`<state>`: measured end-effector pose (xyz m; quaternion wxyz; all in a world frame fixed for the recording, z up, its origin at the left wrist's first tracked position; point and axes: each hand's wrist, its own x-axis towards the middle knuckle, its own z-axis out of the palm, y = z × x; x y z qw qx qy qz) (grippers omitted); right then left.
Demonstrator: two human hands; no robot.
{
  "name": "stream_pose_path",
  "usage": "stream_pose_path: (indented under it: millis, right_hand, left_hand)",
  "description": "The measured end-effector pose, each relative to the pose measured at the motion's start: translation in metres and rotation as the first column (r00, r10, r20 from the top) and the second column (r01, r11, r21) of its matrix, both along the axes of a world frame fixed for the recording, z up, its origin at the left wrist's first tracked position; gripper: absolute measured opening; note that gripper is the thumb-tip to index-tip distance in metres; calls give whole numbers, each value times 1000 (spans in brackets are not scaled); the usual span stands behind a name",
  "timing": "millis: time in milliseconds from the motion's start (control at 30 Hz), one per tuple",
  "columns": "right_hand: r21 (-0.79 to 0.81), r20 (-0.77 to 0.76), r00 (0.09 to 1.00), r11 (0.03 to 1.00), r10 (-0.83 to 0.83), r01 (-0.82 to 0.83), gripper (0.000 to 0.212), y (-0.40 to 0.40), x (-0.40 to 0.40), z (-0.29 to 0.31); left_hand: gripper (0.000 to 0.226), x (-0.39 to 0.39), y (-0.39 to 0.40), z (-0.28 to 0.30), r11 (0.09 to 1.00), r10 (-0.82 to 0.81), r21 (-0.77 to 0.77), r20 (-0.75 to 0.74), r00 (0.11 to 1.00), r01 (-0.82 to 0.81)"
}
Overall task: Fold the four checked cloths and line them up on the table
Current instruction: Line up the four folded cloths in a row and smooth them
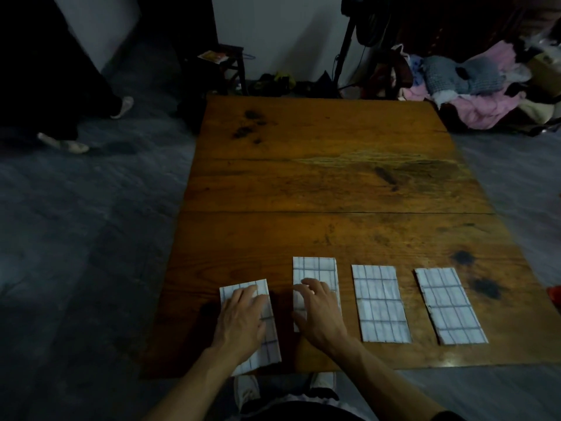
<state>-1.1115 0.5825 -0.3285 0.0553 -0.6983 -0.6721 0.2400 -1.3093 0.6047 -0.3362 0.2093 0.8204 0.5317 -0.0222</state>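
Pressing flat, open-fingered: left hand, right hand on folded rectangular checked cloths, worn wooden table.

Clothes pile beyond table; stool by wall.

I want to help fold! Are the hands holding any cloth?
No. The left hand lies flat on the leftmost cloth; the right hand on the second cloth.
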Motion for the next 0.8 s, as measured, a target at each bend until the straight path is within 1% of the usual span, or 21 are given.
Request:
stream_pose_path:
  millis: [67, 167, 300, 400, 567, 667, 800]
  right_hand:
    - [2, -1, 999, 999, 39, -39, 61, 1, -12, -1]
    - [-36, 22, 992, 992, 122, -121, 61, 0, -26, -5]
    - [-93, 67, 978, 977, 197, -191, 65, -5, -41, -14]
    - [-110, 85, 979, 978, 185, -175, 67, -8, -51, -20]
    - [-73, 100, 984, 988, 146, -139, 66, -14, -58, -22]
    - [-52, 95, 988, 992, 122, -118, 62, -16, -63, -23]
    - [-57, 85, 988, 990, 133, -128, 62, -15, -64, -26]
  left_hand:
    - [57, -16, -2, 1, 999, 34, 2, -2, 999, -34]
    - [59, -37, -8, 1, 998, 70, -9, -10, 998, -70]
    - [72, -57, -19, -4, 997, 73, -35, -14, 997, -73]
    - [76, -64, -19, -7, 998, 46, -43, -24, 999, -47]
    - [73, -67, -14, -11, 999, -45, -24, -68, 997, 43]
    - [73, -68, -13, -12, 998, -59, -18, -95, 994, 58]
    - [74, -69, -8, -14, 997, -78, -2, -104, 991, 78]
